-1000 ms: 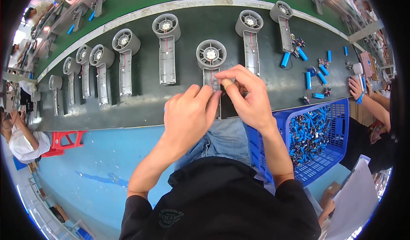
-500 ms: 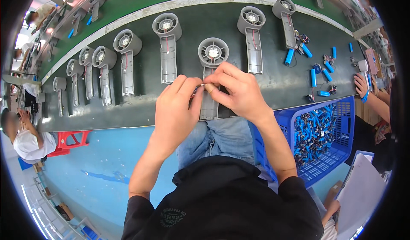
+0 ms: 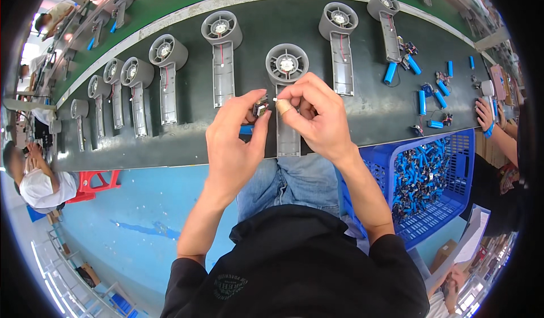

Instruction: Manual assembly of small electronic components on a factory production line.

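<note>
Between the thumb and fingers of my left hand (image 3: 226,148) is a small circuit board (image 3: 261,108), with a blue battery cell (image 3: 246,129) showing under the palm. My right hand (image 3: 322,120), a tan wrap on one finger, pinches a small white connector (image 3: 275,99) a short gap away from the board. Both hands hover over a grey fan housing (image 3: 287,63) with a round vaned head and an open trough handle (image 3: 289,141) pointing toward me. My right fingers hide the upper handle and most of the wire.
Similar grey fan housings (image 3: 222,29) stand along the dark green table (image 3: 187,148) on both sides. Blue cells with boards (image 3: 422,103) lie scattered at the right. A blue crate (image 3: 413,236) full of them sits by my right arm. Another person's hand (image 3: 484,114) rests at the table's right end.
My hands were together at the connector and are now slightly apart. The board in my left hand has turned into sight, with the blue cell below it. The view has shifted a little.
</note>
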The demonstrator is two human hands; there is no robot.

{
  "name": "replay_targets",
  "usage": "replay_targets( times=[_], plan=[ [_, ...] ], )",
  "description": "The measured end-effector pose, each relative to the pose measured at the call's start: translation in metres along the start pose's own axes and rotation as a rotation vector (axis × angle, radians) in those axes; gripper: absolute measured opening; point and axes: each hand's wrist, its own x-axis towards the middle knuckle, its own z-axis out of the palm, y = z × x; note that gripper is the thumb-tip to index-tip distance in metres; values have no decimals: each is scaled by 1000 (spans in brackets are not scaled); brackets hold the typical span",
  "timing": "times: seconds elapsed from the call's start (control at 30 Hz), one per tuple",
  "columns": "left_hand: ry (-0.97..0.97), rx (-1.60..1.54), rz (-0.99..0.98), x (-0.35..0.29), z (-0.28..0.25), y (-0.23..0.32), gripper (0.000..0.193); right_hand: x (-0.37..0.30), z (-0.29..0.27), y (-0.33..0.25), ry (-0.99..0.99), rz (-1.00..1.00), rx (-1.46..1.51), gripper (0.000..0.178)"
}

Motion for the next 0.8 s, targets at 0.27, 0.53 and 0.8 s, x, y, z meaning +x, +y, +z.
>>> replay_targets(
  times=[0.27, 0.53, 0.8],
  plan=[
    [121, 57, -3, -2, 15, 0, 35, 2, 2, -2, 8, 3, 26, 9],
    [161, 115, 85, 2, 15, -2, 33, 2, 4, 2, 28, -43, -33, 10],
    [159, 78, 47, 1, 17, -2, 34, 1, 7, 4, 59, -68, -57, 10]
  ],
)
